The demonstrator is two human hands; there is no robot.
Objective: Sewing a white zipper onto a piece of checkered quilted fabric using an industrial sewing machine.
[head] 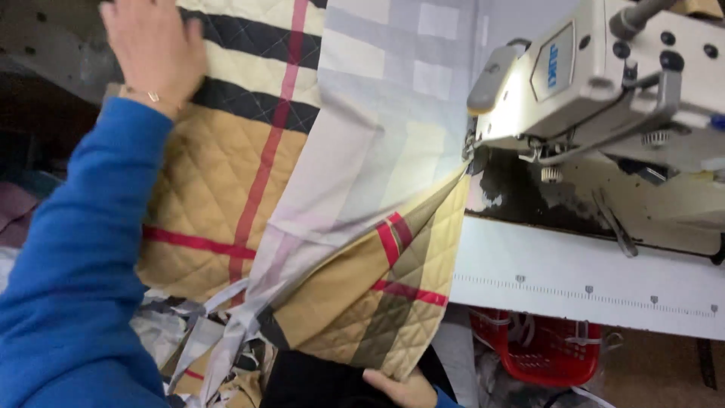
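White table (544, 272), quilted plaid fabric (219, 189)

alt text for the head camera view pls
A left hand presses flat on quilted tan plaid fabric fed to a white sewing machine. The right hand grips the fabric's lower edge.

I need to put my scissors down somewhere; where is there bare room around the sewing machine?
Free: the white table strip between the sewing machine and the red basket. Crowded: the quilted plaid fabric under the left hand and right hand.
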